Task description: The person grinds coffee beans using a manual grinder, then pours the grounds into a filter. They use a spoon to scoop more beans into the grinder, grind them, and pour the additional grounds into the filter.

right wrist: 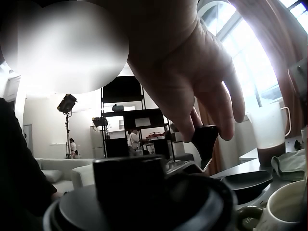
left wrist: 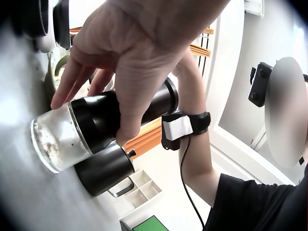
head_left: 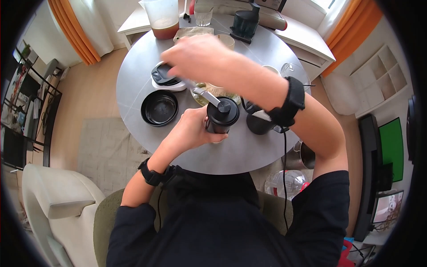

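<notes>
A black manual coffee grinder stands near the front of the round grey table. My left hand grips its black body, with the thumb on the near side. Below that hand, the left wrist view shows the clear jar with some grounds or residue inside. From the grinder's top a metal crank reaches out to the left. My right hand, slightly blurred, pinches the crank's black knob between thumb and fingers. A small black pot with a handle stands right of the grinder.
Left of the grinder are a round black dish and a black lidded item on a white base. Farther back stand a pitcher of brown liquid, a glass and a dark appliance. A cable hangs from my right wrist.
</notes>
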